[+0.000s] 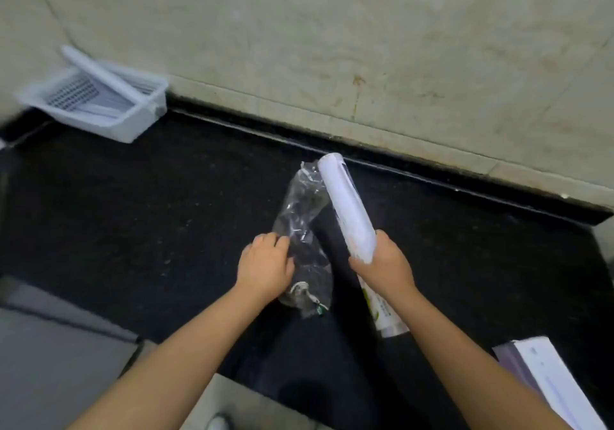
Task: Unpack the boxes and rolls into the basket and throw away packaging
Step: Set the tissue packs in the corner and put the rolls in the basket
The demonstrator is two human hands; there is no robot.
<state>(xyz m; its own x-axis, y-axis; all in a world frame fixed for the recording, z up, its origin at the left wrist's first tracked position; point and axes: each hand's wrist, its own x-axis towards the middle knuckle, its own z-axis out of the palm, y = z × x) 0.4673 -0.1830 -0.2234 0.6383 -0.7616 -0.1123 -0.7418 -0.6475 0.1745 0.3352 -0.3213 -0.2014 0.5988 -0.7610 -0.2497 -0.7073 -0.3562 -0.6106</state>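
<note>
Our right hand [382, 263] gripped the roll [345, 203], our left hand [265, 263] pinched its clear wrapper [299, 217] aside, likely freeing it for the basket [96, 103]

This looks like a home kitchen: a black speckled stone countertop [149, 203] fills the middle of the frame, backed across the top by a beige marbled stone wall [365, 47]. At upper left, a white perforated plastic basket [99, 103] sits on the counter.
</note>
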